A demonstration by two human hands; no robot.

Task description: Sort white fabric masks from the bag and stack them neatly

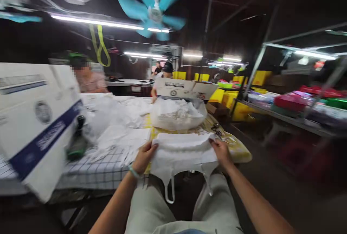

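A white camisole point(184, 152) is stretched flat over my lap, its thin straps hanging down between my knees. At its upper left corner my left hand point(145, 156) pinches the cloth. The opposite corner is gripped by my right hand point(221, 151). Just beyond the camisole stands a clear plastic bag point(177, 113) filled with white pieces. White garments point(119, 136) lie in a loose spread on the table left of my left hand.
A checked cloth point(103, 174) and a yellow cloth point(235, 145) cover the table. A white carton point(35, 118) stands at left beside a dark object with a green edge point(77, 143). Co-workers point(89, 78) sit across the table. Shelving with coloured bundles point(292, 104) is at right.
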